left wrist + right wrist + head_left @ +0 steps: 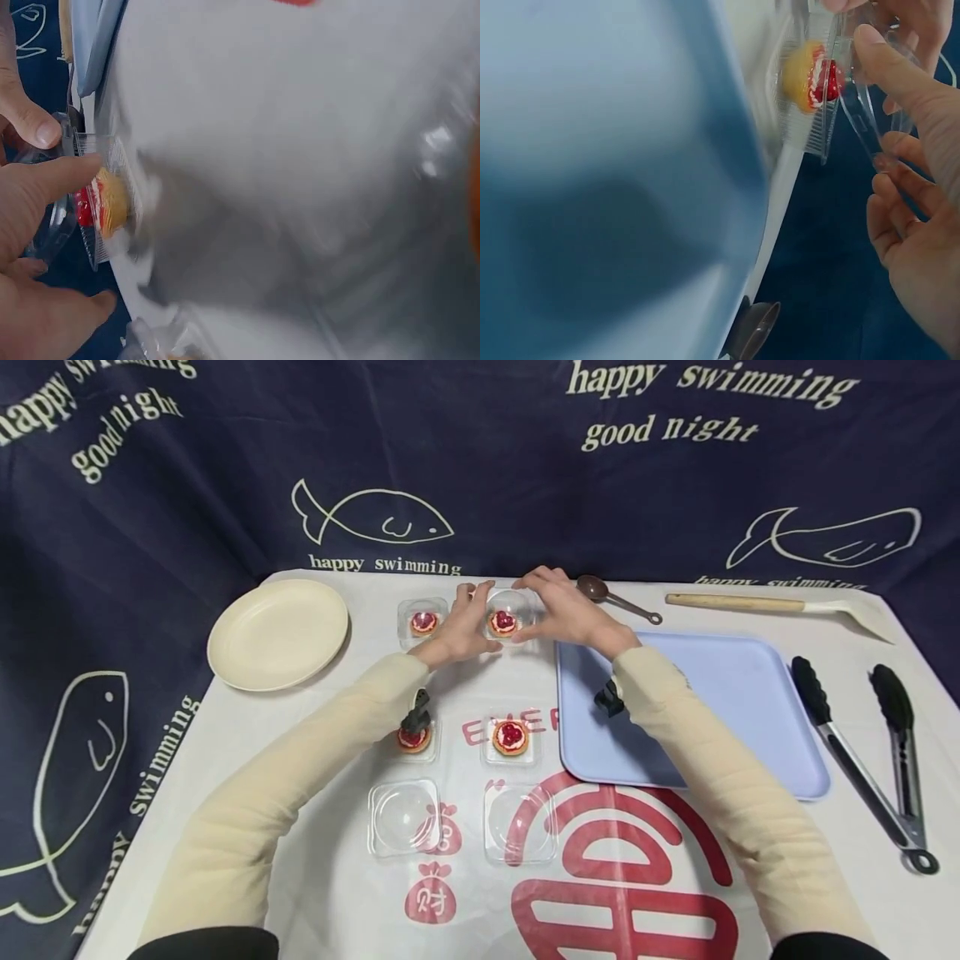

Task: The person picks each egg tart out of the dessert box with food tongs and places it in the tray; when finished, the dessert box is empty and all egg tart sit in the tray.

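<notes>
At the back of the table, a small tart with red topping (502, 623) sits in a clear plastic box base (795, 120). Above that base is a clear domed lid (859, 112), held between both hands. My left hand (467, 625) grips the lid from the left, its thumb in front of the tart. From the right, my right hand (572, 612) pinches the lid's edge with thumb and fingers. To the left stands a second tart (423, 624) in a clear box. Nearer me, two tarts (511, 737) (413, 741) sit in clear bases; the left sleeve's camera partly covers one.
Two clear lids (405, 818) (521, 823) lie toward the front. A cream plate (277, 635) is at the left. Under the right forearm lies a blue tray (735, 693). Around it are a brown scoop (594, 588), a wooden-handled spatula (750, 603) and black-tipped tongs (862, 777).
</notes>
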`<state>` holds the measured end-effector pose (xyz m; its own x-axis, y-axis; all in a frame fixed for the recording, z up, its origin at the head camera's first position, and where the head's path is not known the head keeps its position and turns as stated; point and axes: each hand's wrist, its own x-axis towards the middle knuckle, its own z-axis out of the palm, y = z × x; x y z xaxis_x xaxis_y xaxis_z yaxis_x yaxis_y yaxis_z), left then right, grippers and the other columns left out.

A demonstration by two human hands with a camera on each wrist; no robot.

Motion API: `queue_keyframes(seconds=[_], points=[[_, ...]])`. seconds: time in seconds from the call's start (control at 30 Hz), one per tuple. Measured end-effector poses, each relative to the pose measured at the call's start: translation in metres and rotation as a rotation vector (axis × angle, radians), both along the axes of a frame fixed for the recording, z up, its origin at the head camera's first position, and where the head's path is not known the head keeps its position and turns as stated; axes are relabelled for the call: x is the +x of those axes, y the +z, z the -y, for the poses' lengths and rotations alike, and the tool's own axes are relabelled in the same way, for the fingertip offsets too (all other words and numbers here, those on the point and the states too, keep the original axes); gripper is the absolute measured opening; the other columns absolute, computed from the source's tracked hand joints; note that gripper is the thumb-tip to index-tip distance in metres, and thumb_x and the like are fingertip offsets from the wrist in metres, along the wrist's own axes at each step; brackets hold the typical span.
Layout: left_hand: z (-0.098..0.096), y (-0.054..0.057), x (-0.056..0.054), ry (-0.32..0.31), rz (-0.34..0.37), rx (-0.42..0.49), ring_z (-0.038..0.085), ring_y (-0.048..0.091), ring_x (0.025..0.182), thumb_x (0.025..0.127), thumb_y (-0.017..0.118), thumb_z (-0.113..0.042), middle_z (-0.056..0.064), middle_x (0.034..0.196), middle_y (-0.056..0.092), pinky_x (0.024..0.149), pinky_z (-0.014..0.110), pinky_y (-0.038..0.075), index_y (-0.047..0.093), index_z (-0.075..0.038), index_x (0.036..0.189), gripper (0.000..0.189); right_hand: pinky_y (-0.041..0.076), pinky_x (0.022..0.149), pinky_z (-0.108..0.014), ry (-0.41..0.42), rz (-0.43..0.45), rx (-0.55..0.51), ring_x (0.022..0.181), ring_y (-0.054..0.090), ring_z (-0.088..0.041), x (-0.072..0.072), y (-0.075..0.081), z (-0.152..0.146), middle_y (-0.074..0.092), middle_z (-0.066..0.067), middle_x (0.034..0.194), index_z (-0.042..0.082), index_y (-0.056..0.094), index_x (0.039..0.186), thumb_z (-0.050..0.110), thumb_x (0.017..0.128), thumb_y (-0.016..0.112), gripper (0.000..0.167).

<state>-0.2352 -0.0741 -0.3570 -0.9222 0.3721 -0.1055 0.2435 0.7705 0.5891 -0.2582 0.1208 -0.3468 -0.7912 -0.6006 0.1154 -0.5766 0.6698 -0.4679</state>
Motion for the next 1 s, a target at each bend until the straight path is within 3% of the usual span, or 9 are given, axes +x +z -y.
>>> queue_keyframes(seconds=[0.17, 0.27, 0.37, 0.5, 0.63, 0.83, 0.9, 1.0], points=[[0.009, 0.002, 0.007, -0.057, -0.150, -0.006, 0.040, 0.036, 0.131, 0.078, 0.081, -0.013, 0.025, 0.144, 0.027, 0.110, 0.045, 0.036, 0.027, -0.001, 0.147, 0.088, 0.043, 0.096, -0.046, -0.004, 0.057, -0.098, 0.113, 0.052, -0.034, 0.010, 0.004, 0.000, 0.055, -0.019, 0.125, -0.002, 0.048, 0.135, 0.025, 0.073, 0.087, 0.078], [0.011, 0.002, 0.012, -0.112, -0.261, -0.008, 0.037, 0.036, 0.131, 0.079, 0.079, -0.012, 0.023, 0.140, 0.034, 0.113, 0.043, 0.033, 0.028, 0.001, 0.147, 0.086, 0.049, 0.091, -0.044, -0.072, 0.157, -0.192, 0.110, 0.059, -0.034, 0.017, 0.007, 0.001, 0.058, -0.022, 0.125, -0.003, 0.043, 0.141, 0.025, 0.086, 0.076, 0.070], [0.011, 0.003, 0.017, -0.167, -0.411, -0.032, 0.036, 0.041, 0.128, 0.080, 0.078, -0.010, 0.022, 0.136, 0.041, 0.113, 0.041, 0.033, 0.029, 0.004, 0.146, 0.083, 0.054, 0.085, -0.041, -0.153, 0.324, -0.297, 0.100, 0.065, -0.034, 0.022, 0.010, 0.002, 0.064, -0.026, 0.117, -0.004, 0.046, 0.139, 0.034, 0.101, 0.052, 0.054], [0.010, 0.001, 0.023, -0.206, -0.543, -0.075, 0.036, 0.046, 0.122, 0.082, 0.075, -0.006, 0.023, 0.134, 0.045, 0.111, 0.041, 0.036, 0.030, 0.005, 0.146, 0.079, 0.056, 0.086, -0.040, -0.208, 0.617, -0.406, 0.094, 0.068, -0.032, 0.026, 0.015, 0.001, 0.065, -0.030, 0.111, -0.009, 0.053, 0.130, 0.055, 0.103, 0.020, 0.076], [0.011, -0.002, 0.027, -0.195, -0.565, -0.084, 0.034, 0.048, 0.119, 0.083, 0.073, -0.004, 0.022, 0.133, 0.046, 0.108, 0.040, 0.039, 0.029, 0.004, 0.146, 0.078, 0.055, 0.090, -0.038, -0.206, 0.814, -0.407, 0.098, 0.068, -0.029, 0.029, 0.017, -0.002, 0.063, -0.030, 0.115, -0.012, 0.051, 0.130, 0.064, 0.098, 0.010, 0.092], [0.012, -0.005, 0.029, -0.189, -0.576, -0.082, 0.033, 0.050, 0.114, 0.082, 0.071, 0.000, 0.020, 0.126, 0.049, 0.101, 0.039, 0.044, 0.028, 0.002, 0.147, 0.078, 0.054, 0.090, -0.034, -0.160, 1.038, -0.453, 0.093, 0.068, -0.023, 0.031, 0.013, -0.006, 0.064, -0.026, 0.112, -0.014, 0.047, 0.132, 0.065, 0.098, 0.011, 0.093], [0.013, -0.006, 0.030, -0.179, -0.531, -0.062, 0.031, 0.051, 0.110, 0.083, 0.072, -0.003, 0.019, 0.123, 0.049, 0.096, 0.039, 0.046, 0.024, 0.000, 0.149, 0.082, 0.054, 0.090, -0.034, -0.161, 1.057, -0.466, 0.091, 0.067, -0.021, 0.031, 0.011, -0.007, 0.065, -0.022, 0.109, -0.014, 0.047, 0.132, 0.065, 0.098, 0.014, 0.091], [0.014, -0.001, 0.033, -0.157, -0.385, 0.018, 0.031, 0.050, 0.114, 0.087, 0.073, -0.014, 0.021, 0.128, 0.047, 0.099, 0.042, 0.045, 0.017, -0.001, 0.152, 0.087, 0.054, 0.091, -0.035, -0.176, 1.021, -0.461, 0.091, 0.067, -0.021, 0.032, 0.010, -0.008, 0.066, -0.018, 0.108, -0.012, 0.049, 0.131, 0.064, 0.099, 0.018, 0.088]])
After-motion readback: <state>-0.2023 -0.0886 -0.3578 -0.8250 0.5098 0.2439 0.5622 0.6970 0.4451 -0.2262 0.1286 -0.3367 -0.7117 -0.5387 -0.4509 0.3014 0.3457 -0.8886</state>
